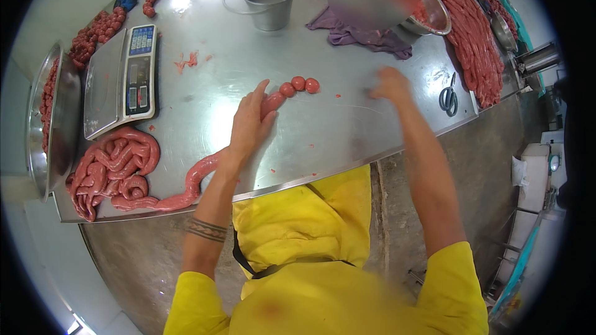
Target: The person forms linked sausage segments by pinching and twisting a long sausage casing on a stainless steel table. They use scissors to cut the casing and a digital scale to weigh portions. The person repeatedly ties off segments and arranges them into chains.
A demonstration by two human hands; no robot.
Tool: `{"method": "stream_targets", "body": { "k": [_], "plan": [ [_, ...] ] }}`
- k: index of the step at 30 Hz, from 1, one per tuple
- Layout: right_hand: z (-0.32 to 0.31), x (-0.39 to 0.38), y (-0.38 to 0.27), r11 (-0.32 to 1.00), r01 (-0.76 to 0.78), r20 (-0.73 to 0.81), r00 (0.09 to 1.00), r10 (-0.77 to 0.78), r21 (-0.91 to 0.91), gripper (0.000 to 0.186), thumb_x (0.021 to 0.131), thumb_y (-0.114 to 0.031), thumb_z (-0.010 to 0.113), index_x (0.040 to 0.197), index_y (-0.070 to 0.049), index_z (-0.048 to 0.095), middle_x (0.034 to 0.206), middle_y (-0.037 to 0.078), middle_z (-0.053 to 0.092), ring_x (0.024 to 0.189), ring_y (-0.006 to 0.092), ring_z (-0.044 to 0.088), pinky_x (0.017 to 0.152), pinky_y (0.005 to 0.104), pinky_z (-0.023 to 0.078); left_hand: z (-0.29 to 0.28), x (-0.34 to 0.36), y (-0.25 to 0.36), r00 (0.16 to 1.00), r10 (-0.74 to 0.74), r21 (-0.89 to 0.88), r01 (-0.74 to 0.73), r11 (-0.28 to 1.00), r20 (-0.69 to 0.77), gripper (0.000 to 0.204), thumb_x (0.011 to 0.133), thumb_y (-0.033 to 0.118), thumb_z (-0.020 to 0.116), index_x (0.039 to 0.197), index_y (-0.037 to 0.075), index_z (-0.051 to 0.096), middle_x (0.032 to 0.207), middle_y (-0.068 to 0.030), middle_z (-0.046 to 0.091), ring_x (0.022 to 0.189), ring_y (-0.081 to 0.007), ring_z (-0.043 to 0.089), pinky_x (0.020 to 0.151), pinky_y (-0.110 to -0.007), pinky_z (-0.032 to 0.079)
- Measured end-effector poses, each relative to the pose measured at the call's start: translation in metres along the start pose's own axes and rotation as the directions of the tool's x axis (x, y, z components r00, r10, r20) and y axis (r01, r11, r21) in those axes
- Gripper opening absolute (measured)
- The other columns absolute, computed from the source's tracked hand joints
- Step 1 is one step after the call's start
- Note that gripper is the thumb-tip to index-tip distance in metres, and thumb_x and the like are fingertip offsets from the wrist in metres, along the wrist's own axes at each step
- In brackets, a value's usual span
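Your glossy, smooth pink sausage rope [200, 172], beaded at its tip, slants from nearside of the white, steel-topped scale [124, 77], pointing right and away. Your left hand [248, 123] drapes it, loosely open; your blurred right hand [393, 87]'s grip is unclear.

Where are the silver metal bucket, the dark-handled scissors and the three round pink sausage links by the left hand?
Silver metal bucket [274, 17]: head view, front outer wall.
Dark-handled scissors [450, 92]: head view, where handles meet blades.
Three round pink sausage links [298, 83]: head view, the middle link.
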State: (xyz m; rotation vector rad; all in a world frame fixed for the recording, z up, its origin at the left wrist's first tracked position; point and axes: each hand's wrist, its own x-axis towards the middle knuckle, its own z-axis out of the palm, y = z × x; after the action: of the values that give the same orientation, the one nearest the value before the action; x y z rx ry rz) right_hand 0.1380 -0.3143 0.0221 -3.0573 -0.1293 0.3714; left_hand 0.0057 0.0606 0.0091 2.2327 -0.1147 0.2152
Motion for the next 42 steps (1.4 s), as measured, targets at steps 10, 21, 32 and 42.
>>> {"method": "stream_targets", "body": {
  "k": [10,21,32,42],
  "plan": [
    [0.015,-0.227,-0.133,0.735,0.196,0.042,0.956,-0.291,0.649,0.068,0.095,-0.013,0.07,0.158,-0.009,0.043,0.127,0.021,0.07,0.104,0.0347,0.072,0.089,0.0435,0.057,0.02,0.008,-0.003,0.953,-0.288,-0.139,0.274,0.952,-0.093,0.035,0.089,0.016,0.073,0.117,-0.006,0.072,0.103,-0.0221,0.077,0.093,-0.028,0.075,0.086,-0.037,0.057],
    [0.07,-0.444,0.169,-0.044,-0.712,0.708,0.701,-0.086,0.701,0.014,0.097,0.007,0.057,0.1,-0.002,0.068,0.08,0.004,0.064,0.069,0.0188,0.062,0.062,0.032,0.049,0.026,0.005,-0.01,0.923,0.364,0.402,-0.383,0.832,0.126,0.02,0.09,0.016,0.072,0.108,0.019,0.077,0.087,-0.0089,0.061,0.085,-0.0292,0.062,0.071,-0.042,0.053],
    [0.037,-0.091,0.059,0.797,-0.32,0.008,0.93,0.368,0.512,0.066,0.073,-0.035,0.088,0.131,-0.01,0.069,0.104,0.013,0.071,0.091,0.0248,0.07,0.071,0.0378,0.056,-0.018,-0.021,-0.009,0.979,0.165,0.098,-0.178,0.979,0.12,0.068,0.087,0.009,0.077,0.151,0.016,0.054,0.12,-0.0152,0.069,0.112,-0.0363,0.063,0.099,-0.045,0.052],
    [0.021,-0.221,-0.201,0.688,0.552,-0.166,0.821,-0.546,0.472,0.092,0.092,-0.016,0.074,0.164,0.003,0.021,0.169,0.029,0.025,0.138,0.0462,0.052,0.115,0.0539,0.043,0.001,-0.013,-0.015,0.97,-0.241,-0.111,0.236,0.965,-0.034,0.031,0.086,0.013,0.081,0.112,-0.003,0.075,0.101,-0.0221,0.077,0.091,-0.0322,0.076,0.081,-0.039,0.058]
  ]
}}
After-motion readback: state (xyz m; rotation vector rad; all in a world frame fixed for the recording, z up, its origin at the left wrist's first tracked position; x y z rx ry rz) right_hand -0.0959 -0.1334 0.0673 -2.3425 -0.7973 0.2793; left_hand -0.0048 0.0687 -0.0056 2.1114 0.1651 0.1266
